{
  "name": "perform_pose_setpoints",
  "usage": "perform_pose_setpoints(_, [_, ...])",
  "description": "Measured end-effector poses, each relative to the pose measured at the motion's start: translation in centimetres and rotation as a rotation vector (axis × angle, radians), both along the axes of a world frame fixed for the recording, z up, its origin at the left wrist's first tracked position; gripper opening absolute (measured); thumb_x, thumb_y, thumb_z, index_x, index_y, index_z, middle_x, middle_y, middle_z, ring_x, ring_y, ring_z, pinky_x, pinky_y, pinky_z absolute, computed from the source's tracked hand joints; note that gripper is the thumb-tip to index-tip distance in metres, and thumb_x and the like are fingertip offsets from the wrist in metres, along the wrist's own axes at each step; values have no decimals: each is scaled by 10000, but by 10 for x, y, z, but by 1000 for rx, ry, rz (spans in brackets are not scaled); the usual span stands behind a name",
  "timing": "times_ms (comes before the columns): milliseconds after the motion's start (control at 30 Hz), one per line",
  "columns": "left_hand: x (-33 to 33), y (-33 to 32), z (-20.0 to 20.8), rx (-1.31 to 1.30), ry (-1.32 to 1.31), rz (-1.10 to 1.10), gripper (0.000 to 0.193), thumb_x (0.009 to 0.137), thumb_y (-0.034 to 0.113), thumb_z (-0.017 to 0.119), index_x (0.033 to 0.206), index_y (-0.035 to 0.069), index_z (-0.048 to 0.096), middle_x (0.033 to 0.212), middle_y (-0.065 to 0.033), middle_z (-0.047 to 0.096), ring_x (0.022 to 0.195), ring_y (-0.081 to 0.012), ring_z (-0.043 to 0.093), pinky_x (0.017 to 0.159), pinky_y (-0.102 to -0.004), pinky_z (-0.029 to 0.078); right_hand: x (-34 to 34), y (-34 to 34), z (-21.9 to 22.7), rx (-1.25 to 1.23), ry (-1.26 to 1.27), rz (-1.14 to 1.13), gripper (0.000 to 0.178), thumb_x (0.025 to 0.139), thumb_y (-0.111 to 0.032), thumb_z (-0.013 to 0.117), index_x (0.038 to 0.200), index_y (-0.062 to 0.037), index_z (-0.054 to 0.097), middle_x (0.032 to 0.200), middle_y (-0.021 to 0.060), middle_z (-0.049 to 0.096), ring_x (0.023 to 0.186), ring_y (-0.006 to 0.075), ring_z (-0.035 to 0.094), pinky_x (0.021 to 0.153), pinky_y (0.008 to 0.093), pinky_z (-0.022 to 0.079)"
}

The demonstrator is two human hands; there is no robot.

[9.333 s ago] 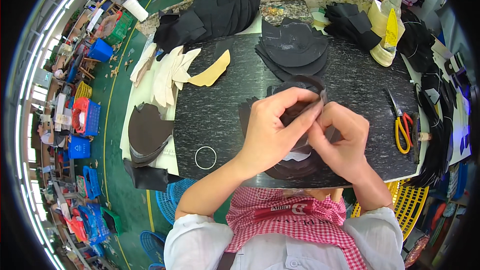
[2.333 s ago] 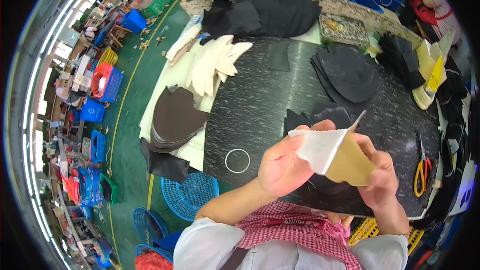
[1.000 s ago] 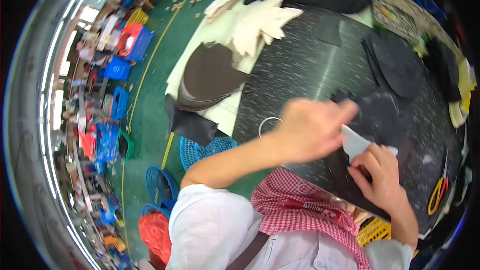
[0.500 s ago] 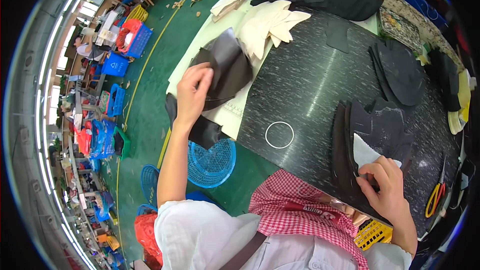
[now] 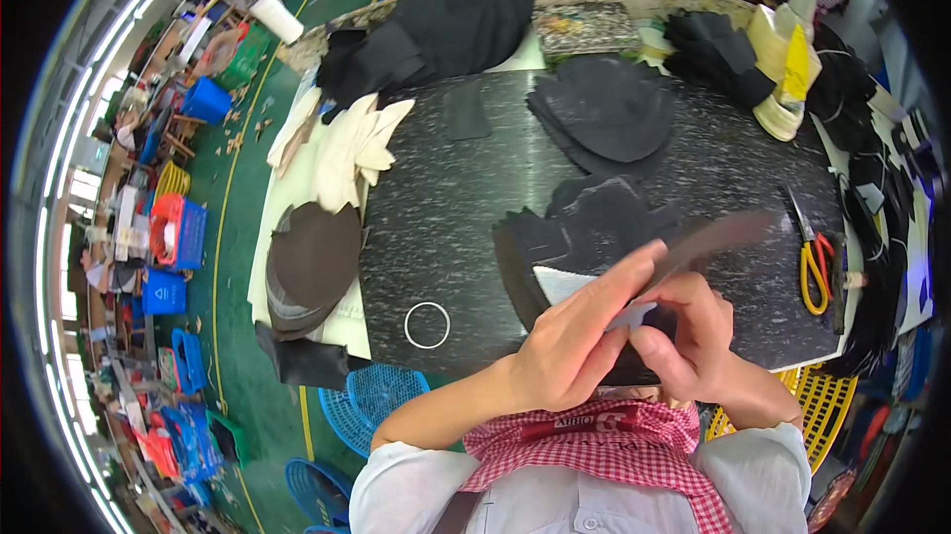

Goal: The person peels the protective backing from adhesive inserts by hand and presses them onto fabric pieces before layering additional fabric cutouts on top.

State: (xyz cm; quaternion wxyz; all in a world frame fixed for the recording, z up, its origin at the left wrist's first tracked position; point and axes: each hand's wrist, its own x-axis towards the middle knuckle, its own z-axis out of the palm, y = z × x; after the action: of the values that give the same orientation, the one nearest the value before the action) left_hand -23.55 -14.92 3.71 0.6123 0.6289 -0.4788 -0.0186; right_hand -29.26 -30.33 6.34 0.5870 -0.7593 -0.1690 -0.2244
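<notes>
In front of my chest both hands are together over the near edge of the table. My left hand point(image 5: 567, 348) has its fingers nearly straight and pressed along a thin dark brown cut piece point(image 5: 718, 240), which slants up to the right. My right hand point(image 5: 690, 331) is curled, thumb and fingertips pinching at a small light grey bit point(image 5: 631, 316) on the lower end of that piece. The fingers partly hide this contact. Behind my hands lies a spread stack of black cut pieces point(image 5: 609, 222), with a white zigzag-edged piece point(image 5: 560, 284) on it.
Brown cut pieces point(image 5: 315, 262) lie stacked at the left, near cream pieces point(image 5: 357, 153). Rounded black pieces point(image 5: 609, 113) lie farther back. Scissors point(image 5: 815, 271) rest at the right; a white ring point(image 5: 427, 325) lies front left. A blue basket point(image 5: 371, 405) stands below the table.
My left hand has come from the brown pieces at the left to meet my right hand. A brown piece is now held between them, and the view has turned rightward.
</notes>
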Motion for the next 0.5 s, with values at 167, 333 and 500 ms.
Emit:
perform_pose_setpoints(167, [0, -21, 20, 119, -128, 61, 602, 806, -81, 483, 1383, -81, 308, 1362, -285, 385, 1230, -404, 452, 1008, -423, 383, 5, -21, 5, -234, -25, -218, 148, 763, 1, 664, 898, 7, 603, 794, 108, 643, 646, 216, 649, 568, 285, 497])
perform_pose_setpoints(333, [21, -19, 37, 122, -140, 138, 311, 782, -63, 634, 1090, -26, 611, 1094, -178, 568, 890, -230, 632, 730, -283, 529, 6, -33, 6, -206, 28, -153, 97, 786, 3, 625, 878, 12, 599, 738, 107, 612, 602, 229, 619, 531, 303, 473])
perform_pose_setpoints(500, [28, -23, 46, 196, -287, 163, 228, 752, -66, 669, 977, -28, 652, 907, -143, 654, 762, -220, 666, 636, -272, 546, 6, -35, 7, -260, 41, -111, 78, 793, 5, 612, 866, 23, 591, 723, 115, 611, 589, 230, 628, 516, 297, 478])
